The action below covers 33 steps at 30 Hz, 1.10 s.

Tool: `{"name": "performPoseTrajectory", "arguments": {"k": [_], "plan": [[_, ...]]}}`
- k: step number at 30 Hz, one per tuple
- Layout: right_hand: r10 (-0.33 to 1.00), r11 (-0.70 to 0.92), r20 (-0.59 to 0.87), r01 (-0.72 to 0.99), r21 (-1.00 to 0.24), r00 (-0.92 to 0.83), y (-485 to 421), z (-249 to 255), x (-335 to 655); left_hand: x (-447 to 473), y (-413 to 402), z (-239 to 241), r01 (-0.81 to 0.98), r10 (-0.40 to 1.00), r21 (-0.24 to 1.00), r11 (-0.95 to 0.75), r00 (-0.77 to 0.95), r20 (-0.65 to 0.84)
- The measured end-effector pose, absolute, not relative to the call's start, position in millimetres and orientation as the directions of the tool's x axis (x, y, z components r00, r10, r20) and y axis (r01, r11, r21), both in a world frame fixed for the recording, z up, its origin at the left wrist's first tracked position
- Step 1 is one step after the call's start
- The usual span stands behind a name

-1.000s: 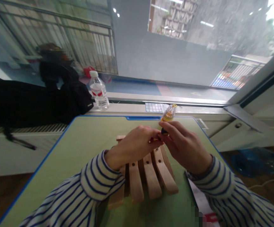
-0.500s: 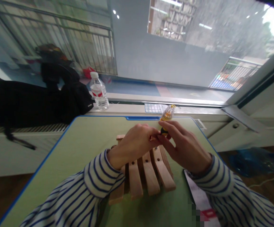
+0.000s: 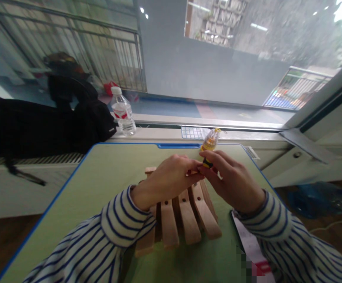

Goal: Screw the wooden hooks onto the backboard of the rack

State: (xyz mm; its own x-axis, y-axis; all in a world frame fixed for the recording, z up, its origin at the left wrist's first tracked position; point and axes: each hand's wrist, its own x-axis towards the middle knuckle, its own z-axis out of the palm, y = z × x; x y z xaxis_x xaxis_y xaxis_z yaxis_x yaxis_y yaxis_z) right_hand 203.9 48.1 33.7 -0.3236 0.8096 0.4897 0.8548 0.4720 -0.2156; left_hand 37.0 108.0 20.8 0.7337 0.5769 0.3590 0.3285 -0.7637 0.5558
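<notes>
My right hand (image 3: 232, 181) is shut around a small screwdriver (image 3: 209, 146) with a clear amber handle and a black-and-yellow grip. Its tip is hidden among the fingers. My left hand (image 3: 167, 184) meets it from the left, fingers curled together, and a tiny red thing (image 3: 193, 172) shows between them. I cannot tell whether that hand holds it. Below my hands lie several pale wooden slats (image 3: 188, 220) with drilled holes, side by side and partly hidden by my left wrist.
The hands work over a green desk (image 3: 100, 177) with a blue edge. Beyond it, on the sill, stand a water bottle (image 3: 122, 112) and a black bag (image 3: 82, 118). A white paper strip (image 3: 250, 247) lies at the desk's right side.
The view has shifted slightly. My hands and the screwdriver stay almost in the same place, still close together above the wooden slats.
</notes>
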Motion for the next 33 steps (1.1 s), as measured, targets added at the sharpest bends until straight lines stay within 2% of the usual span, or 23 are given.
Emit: {"name": "performPoseTrajectory", "arguments": {"k": [4, 11, 21, 29, 33], "plan": [[0.813, 0.439, 0.502, 0.877, -0.193, -0.297, 46.5, 31.2, 202.3, 38.1, 107.1, 20.3, 0.323, 0.573, 0.556, -0.766, 0.736, 0.361], [0.829, 0.416, 0.475, 0.894, -0.169, -0.296, 42.4, 37.4, 198.5, 37.6, 106.0, 22.2, 0.423, 0.664, 0.549, -0.721, 0.649, 0.371], [0.789, 0.552, 0.465, 0.795, -0.25, -0.401, 44.3, 45.7, 201.4, 32.6, 108.7, 25.1, 0.357, 0.63, 0.614, -0.704, 0.713, 0.308], [0.78, 0.509, 0.499, 0.847, -0.153, -0.378, 48.2, 36.4, 200.4, 32.0, 111.4, 24.7, 0.268, 0.573, 0.66, -0.702, 0.763, 0.299], [0.767, 0.492, 0.529, 0.862, -0.122, -0.362, 46.5, 32.5, 199.1, 31.4, 109.1, 26.8, 0.29, 0.568, 0.647, -0.706, 0.777, 0.271]]}}
